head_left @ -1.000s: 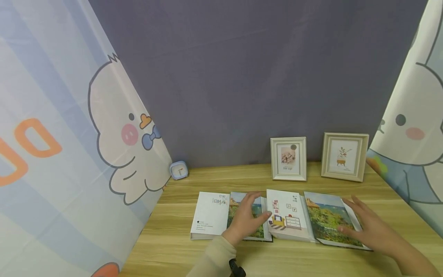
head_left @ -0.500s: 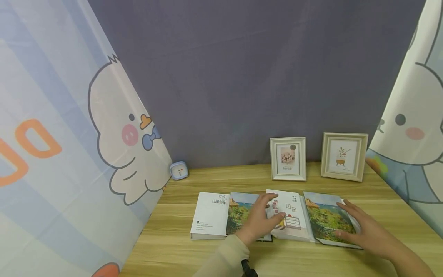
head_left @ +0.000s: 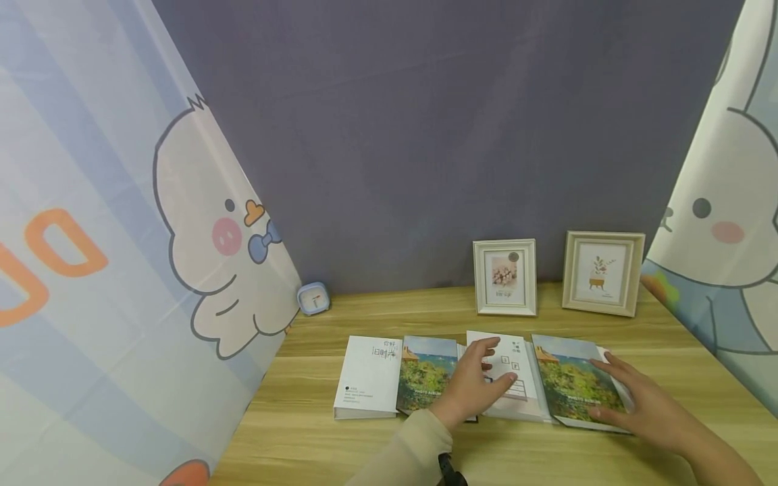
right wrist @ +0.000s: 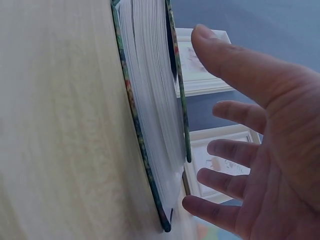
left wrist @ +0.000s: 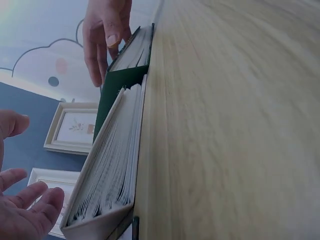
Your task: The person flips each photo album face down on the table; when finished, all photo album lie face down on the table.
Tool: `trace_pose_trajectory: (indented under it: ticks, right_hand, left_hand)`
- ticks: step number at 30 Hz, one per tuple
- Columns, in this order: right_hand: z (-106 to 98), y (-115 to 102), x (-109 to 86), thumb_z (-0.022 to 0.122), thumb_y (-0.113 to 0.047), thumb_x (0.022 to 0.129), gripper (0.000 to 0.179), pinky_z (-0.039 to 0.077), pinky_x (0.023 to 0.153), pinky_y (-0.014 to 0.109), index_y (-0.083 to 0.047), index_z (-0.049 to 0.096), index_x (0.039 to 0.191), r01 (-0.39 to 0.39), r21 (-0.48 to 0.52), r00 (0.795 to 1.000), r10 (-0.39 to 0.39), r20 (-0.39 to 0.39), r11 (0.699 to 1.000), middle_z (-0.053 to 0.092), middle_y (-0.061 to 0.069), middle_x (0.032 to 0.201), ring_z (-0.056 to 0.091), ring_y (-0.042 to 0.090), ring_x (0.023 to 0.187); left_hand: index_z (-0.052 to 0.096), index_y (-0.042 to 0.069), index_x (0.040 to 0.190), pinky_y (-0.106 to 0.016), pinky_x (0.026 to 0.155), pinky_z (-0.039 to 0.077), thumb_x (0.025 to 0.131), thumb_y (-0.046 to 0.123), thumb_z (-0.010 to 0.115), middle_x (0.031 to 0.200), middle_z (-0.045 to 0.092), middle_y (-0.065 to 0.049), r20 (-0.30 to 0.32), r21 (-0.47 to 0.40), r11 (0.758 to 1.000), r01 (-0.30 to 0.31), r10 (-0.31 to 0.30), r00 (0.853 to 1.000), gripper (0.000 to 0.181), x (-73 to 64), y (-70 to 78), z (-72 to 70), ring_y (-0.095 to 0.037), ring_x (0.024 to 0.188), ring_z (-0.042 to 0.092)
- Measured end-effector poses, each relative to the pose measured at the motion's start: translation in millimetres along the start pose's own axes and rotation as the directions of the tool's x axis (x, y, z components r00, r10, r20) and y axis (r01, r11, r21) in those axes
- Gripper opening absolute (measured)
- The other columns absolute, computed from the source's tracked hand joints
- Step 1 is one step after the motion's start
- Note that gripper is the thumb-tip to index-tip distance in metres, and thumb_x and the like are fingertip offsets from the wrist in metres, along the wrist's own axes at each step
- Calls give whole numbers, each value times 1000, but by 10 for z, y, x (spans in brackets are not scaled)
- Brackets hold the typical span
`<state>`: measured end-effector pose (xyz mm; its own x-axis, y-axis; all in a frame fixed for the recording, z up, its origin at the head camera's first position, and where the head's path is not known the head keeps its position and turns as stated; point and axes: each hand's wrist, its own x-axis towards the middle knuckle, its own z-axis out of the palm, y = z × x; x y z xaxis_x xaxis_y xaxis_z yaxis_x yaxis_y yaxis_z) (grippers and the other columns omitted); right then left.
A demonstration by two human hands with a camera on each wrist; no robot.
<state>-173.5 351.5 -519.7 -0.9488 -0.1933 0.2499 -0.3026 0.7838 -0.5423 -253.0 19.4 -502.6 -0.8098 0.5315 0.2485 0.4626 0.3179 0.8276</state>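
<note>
"What's the left hand (head_left: pixel 471 390) doing?"

"Its fingers are parted and lightly bent, gripping nothing, above a thick white album (head_left: pixel 526 368) with a furnished room drawn on its cover."

"And the right hand (head_left: pixel 650 406)?"

"Fingers spread as well, holding nothing, by the right edge of a hardback album (head_left: pixel 571 378) with a painted seaside garden. Whether the fingertips touch it, I can't tell."

"What else is in that row?"

"Left of the white one, a second painted-garden album (head_left: pixel 428 364), partly behind the left hand. Beside that, at the row's left end, a white album with black lettering (head_left: pixel 367 374). All four lie flat on the pale wood-grain desk (head_left: pixel 292 418)."

"Further back?"

"A white rectangular picture frame (head_left: pixel 505 278) and a cream rectangular picture frame (head_left: pixel 604 273) stand on the right, a small blue square clock (head_left: pixel 314 298) on the left, before a dark grey fabric curtain (head_left: pixel 425 148)."
</note>
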Motion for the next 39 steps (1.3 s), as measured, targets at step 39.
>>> trace_pose_trajectory:
  ticks: [39]
  right_hand:
    - [34,13,-38,93,-46,76,77,38,90,85,-3,68,135,-59,-29,998,60,24,998,43,38,151,41,68,128]
  left_hand:
    - [62,20,142,-25,75,58,100,33,75,116,68,14,219,-123,970,212,-181,959,45,129,124,288,3,96,63]
